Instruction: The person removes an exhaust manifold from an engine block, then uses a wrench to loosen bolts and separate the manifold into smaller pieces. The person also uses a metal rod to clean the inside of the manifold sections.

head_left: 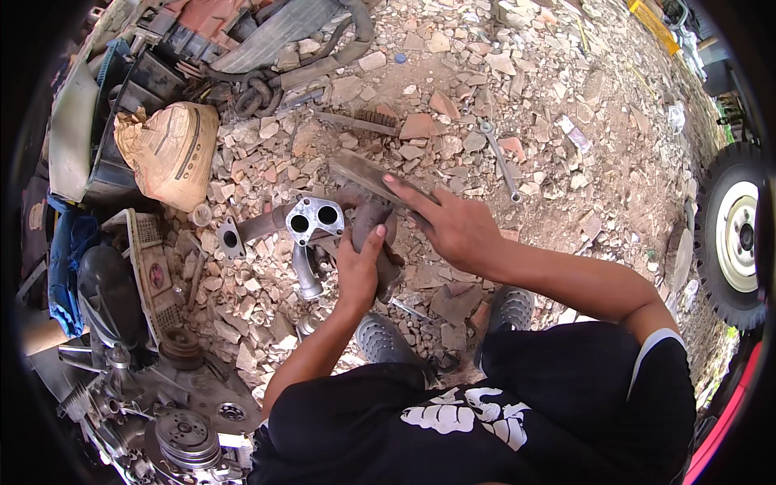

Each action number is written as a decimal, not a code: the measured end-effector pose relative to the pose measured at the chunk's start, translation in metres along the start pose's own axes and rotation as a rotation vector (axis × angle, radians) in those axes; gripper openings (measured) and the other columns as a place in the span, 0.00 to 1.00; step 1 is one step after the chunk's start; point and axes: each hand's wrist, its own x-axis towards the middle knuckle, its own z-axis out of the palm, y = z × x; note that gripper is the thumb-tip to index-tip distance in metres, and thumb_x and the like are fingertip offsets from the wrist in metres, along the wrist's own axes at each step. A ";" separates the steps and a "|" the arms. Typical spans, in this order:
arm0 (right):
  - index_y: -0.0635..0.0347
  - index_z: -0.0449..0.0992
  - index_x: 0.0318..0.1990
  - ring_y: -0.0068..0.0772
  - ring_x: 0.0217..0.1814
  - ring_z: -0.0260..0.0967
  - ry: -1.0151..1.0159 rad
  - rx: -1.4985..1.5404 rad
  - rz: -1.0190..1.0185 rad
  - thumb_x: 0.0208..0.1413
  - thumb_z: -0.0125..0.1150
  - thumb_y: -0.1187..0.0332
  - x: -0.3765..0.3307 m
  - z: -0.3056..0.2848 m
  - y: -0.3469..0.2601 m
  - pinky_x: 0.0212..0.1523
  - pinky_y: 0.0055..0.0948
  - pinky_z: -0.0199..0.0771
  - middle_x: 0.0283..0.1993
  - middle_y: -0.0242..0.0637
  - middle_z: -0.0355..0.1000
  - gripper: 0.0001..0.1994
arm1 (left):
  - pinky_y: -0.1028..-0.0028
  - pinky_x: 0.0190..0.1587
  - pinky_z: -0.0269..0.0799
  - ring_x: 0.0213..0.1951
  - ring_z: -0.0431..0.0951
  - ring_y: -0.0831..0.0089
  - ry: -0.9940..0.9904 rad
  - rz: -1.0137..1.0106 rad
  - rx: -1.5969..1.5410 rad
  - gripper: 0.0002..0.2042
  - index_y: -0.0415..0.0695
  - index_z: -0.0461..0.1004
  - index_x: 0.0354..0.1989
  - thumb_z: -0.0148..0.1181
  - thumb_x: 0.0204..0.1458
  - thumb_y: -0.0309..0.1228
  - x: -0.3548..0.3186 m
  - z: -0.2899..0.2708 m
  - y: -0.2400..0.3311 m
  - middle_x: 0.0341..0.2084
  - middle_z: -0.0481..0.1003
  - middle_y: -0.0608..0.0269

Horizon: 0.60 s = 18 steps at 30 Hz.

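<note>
My left hand (358, 271) is closed around a rusty brown cast pipe piece (373, 218), which looks like an exhaust manifold. In my right hand (461, 230) is a long, flat, wooden-backed brush (361, 172), laid across the top of the rusty piece; its bristles are hidden from above. Just left of my left hand is a bright metal flange (314, 220) with two large round holes. A rusty pipe (265, 225) runs from behind it to a smaller end flange (230, 239). Whether these join the piece I hold, I cannot tell. A silver bent pipe (306, 273) sits below the flange.
Broken stone and tile cover the ground. Ahead lie another bristle brush (362, 123) and a wrench (500, 162). An engine (182, 412) stands at lower left, near a cream plastic crate (153, 271) and a crumpled paper sack (174, 153). A wheel (734, 234) is at far right.
</note>
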 end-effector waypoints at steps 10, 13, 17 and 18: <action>0.30 0.48 0.77 0.54 0.28 0.74 -0.220 0.034 0.124 0.69 0.51 0.62 -0.076 0.022 0.056 0.28 0.47 0.76 0.36 0.50 0.73 0.32 | 0.69 0.31 0.78 0.24 0.77 0.69 -0.038 0.099 -0.139 0.24 0.34 0.66 0.51 0.63 0.60 0.44 0.006 -0.035 0.013 0.27 0.73 0.59; 0.33 0.48 0.77 0.55 0.31 0.76 -0.008 0.283 0.094 0.69 0.52 0.63 -0.067 0.020 0.057 0.33 0.48 0.75 0.36 0.53 0.75 0.33 | 0.68 0.32 0.78 0.24 0.77 0.68 -0.156 0.088 -0.222 0.25 0.34 0.65 0.52 0.64 0.60 0.42 0.002 -0.032 0.011 0.26 0.72 0.59; 0.40 0.52 0.76 0.56 0.36 0.78 0.017 0.532 0.123 0.68 0.53 0.65 -0.040 0.000 0.023 0.38 0.45 0.75 0.40 0.58 0.76 0.31 | 0.67 0.32 0.78 0.25 0.80 0.67 -0.103 0.215 0.128 0.24 0.35 0.66 0.52 0.68 0.58 0.39 -0.003 -0.028 0.008 0.30 0.77 0.56; 0.41 0.53 0.76 0.58 0.35 0.77 0.062 0.545 0.082 0.68 0.53 0.65 -0.035 -0.002 0.016 0.38 0.46 0.75 0.37 0.58 0.76 0.31 | 0.67 0.32 0.78 0.26 0.81 0.67 -0.074 0.273 0.277 0.25 0.35 0.66 0.52 0.69 0.57 0.39 -0.005 -0.028 0.009 0.31 0.78 0.55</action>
